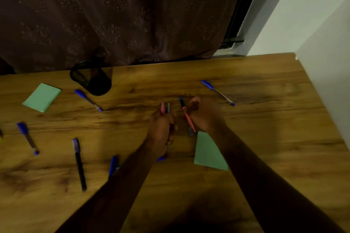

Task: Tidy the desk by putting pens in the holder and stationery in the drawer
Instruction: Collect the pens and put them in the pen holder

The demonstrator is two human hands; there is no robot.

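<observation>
**Both hands full of pens, mid-tabletop**

My left hand (162, 130) is closed round a small bunch of pens: a pink pen (162, 108) & a grey pen (168, 108) stick up past my fingers, and a blue end (160, 159) shows below my wrist. My right hand (205, 114) is fisted on a salmon-red pen (189, 120) w/ a dark, blue-tipped pen (181, 101) poking out above it; blur is too heavy to tell if that's one pen or two. Both hands sit close together, not touching, over the wood-grain tabletop (265, 138).

The black mesh pen holder (91, 77) stands upright at the far left edge by the brown patterned curtain (113, 15), well apart from both hands.

Loose on the tabletop:
- blue-capped clear pen (217, 92), far right of my right hand
- blue-capped pen (88, 99), just beside the holder
- blue-capped pen (28, 138), far left
- black pen w/ blue-banded cap (79, 164), near left
- blue pen (113, 164), partly under my left forearm
- green sticky-note pad (42, 97), left of the holder
- second green paper pad (208, 152), just beside my right forearm, part hidden by it

No drawer in view.
</observation>
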